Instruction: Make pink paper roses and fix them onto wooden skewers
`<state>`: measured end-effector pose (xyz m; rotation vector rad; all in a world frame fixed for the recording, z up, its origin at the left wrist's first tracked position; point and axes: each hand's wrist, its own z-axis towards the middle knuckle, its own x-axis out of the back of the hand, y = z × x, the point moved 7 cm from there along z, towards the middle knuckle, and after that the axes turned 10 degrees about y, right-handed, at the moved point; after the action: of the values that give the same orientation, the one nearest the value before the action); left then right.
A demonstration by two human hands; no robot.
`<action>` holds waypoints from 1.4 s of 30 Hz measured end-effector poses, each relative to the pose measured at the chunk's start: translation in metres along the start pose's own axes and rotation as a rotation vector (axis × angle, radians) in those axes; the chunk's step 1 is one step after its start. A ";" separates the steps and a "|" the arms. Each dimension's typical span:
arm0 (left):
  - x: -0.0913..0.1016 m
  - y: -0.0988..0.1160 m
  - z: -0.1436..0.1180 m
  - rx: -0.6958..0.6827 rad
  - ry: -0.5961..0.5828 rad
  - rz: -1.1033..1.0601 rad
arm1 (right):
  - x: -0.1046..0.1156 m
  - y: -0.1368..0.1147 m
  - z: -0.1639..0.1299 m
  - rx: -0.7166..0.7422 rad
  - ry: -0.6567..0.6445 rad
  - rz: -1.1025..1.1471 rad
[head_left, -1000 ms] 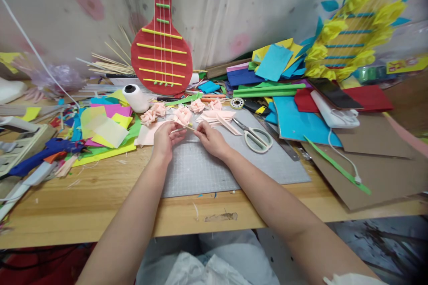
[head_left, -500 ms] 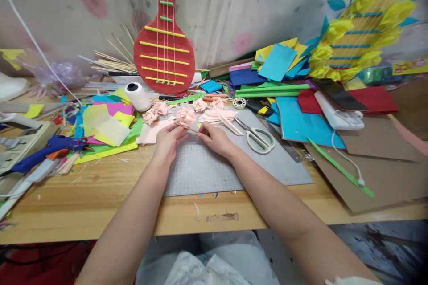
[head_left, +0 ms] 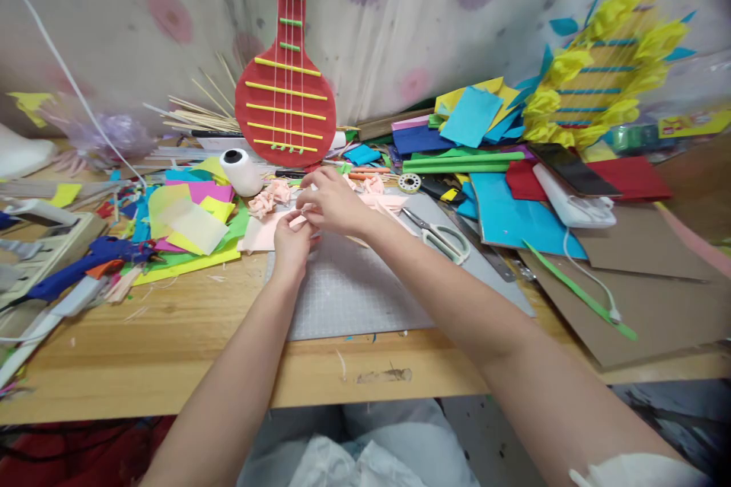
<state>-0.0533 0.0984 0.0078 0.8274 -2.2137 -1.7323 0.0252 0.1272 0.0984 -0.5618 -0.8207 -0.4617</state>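
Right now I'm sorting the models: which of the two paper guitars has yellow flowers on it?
The yellow guitar at far right, ringed with yellow paper flowers; the red guitar has none.

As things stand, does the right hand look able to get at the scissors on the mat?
Probably yes. The scissors lie uncovered on the grey mat, just to the right of the right hand, with nothing between. But that hand is busy beside the left hand at the pink paper.
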 end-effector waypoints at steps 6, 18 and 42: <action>0.003 0.001 0.002 -0.012 0.031 0.016 | -0.014 0.025 0.019 -0.160 -0.229 -0.006; -0.002 -0.007 0.006 0.149 -0.101 -0.078 | -0.013 0.034 0.015 -0.256 -0.299 0.402; 0.001 -0.005 0.011 0.217 -0.052 -0.242 | -0.019 0.036 -0.086 -0.627 0.121 0.308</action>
<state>-0.0579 0.1062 0.0000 1.1543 -2.4564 -1.6466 0.0817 0.1033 0.0252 -1.2087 -0.4500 -0.4602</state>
